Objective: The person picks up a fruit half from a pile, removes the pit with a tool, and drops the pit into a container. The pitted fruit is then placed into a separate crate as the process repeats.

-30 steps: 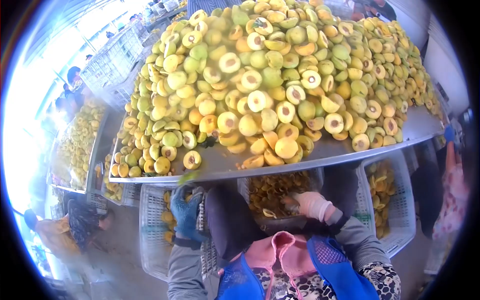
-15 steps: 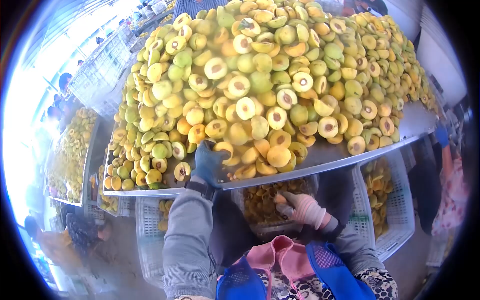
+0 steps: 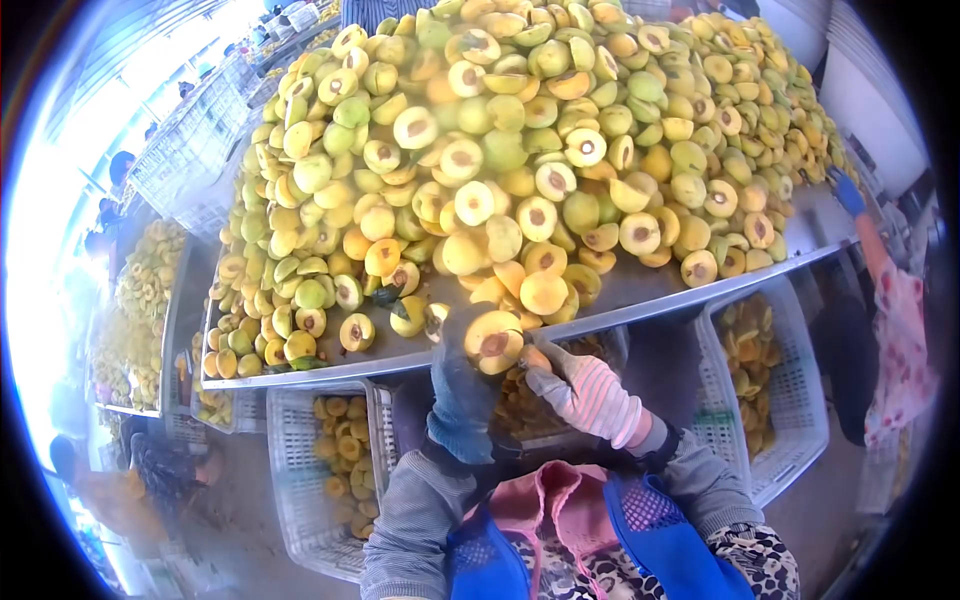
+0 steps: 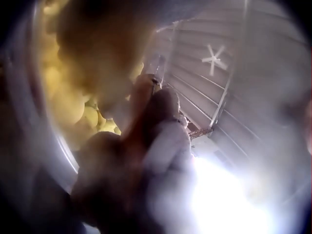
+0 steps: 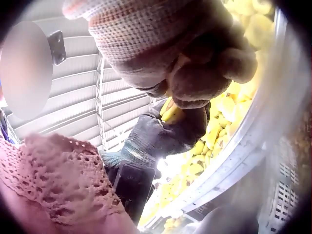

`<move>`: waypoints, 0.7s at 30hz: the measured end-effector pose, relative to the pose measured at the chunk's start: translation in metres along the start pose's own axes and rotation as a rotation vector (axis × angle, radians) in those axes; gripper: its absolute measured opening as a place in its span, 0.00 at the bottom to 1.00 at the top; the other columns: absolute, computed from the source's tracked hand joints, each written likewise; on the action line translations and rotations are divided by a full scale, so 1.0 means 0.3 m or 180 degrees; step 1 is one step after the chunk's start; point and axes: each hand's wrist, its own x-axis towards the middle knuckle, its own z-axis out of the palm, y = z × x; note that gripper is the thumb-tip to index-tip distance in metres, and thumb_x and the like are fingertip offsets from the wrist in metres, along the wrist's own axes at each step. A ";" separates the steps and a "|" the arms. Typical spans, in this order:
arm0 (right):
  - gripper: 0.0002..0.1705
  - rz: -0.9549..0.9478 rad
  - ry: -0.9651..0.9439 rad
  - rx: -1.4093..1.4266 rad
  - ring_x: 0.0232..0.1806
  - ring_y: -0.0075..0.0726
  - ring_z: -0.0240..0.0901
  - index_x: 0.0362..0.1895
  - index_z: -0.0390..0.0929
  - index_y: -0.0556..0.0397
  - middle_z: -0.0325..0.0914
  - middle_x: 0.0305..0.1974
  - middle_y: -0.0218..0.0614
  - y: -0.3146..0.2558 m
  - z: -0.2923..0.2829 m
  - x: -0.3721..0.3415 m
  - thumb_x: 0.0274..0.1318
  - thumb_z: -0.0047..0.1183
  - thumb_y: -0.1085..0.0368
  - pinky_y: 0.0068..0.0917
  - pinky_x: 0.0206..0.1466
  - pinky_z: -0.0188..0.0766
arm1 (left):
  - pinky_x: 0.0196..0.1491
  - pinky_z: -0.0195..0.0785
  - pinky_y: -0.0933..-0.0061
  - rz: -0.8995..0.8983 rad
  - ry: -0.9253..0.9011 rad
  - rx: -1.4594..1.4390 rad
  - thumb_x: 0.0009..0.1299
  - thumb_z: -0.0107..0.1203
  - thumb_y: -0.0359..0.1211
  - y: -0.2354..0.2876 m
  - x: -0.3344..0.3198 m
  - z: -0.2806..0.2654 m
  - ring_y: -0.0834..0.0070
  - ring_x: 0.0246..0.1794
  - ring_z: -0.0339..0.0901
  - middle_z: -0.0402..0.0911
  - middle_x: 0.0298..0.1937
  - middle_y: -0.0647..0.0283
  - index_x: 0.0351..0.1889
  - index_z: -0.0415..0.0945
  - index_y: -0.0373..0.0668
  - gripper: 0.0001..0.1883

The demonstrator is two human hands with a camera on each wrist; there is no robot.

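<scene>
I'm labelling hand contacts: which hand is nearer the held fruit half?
Left. The left hand holds the fruit half; the right hand is close by on its right, though whether it touches the fruit is unclear.

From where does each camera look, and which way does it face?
Head: on the head, facing forward and down at the fruit pile; left hand, right hand, sleeves visible.
Left wrist: on that wrist, facing up past blurred gloved fingers to the ceiling.
Right wrist: on that wrist, facing upward; both hands visible.
Both wrist views share the ceiling.
</scene>
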 end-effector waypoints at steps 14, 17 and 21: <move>0.29 0.0288 -0.0217 0.0423 0.36 0.65 0.77 0.56 0.71 0.57 0.79 0.31 0.57 -0.007 0.063 -0.035 0.68 0.44 0.44 0.51 0.38 0.71 | 0.48 0.77 0.70 -0.1866 0.0433 -0.2885 0.71 0.57 0.36 0.078 -0.007 0.061 0.68 0.44 0.82 0.82 0.46 0.55 0.56 0.72 0.34 0.19; 0.28 0.0422 -0.0426 0.0795 0.34 0.56 0.78 0.55 0.72 0.57 0.80 0.31 0.52 -0.042 0.045 -0.039 0.68 0.46 0.45 0.44 0.37 0.72 | 0.47 0.76 0.69 -0.2359 0.0549 -0.3769 0.73 0.52 0.39 0.089 0.015 0.058 0.66 0.44 0.81 0.82 0.43 0.55 0.51 0.75 0.34 0.18; 0.23 0.0003 -0.0425 0.0354 0.29 0.30 0.78 0.51 0.74 0.57 0.79 0.29 0.36 -0.006 0.034 -0.022 0.67 0.51 0.49 0.28 0.33 0.73 | 0.48 0.76 0.66 -0.1146 0.0420 -0.1674 0.75 0.45 0.42 0.018 -0.017 0.067 0.63 0.45 0.82 0.83 0.42 0.51 0.46 0.79 0.31 0.21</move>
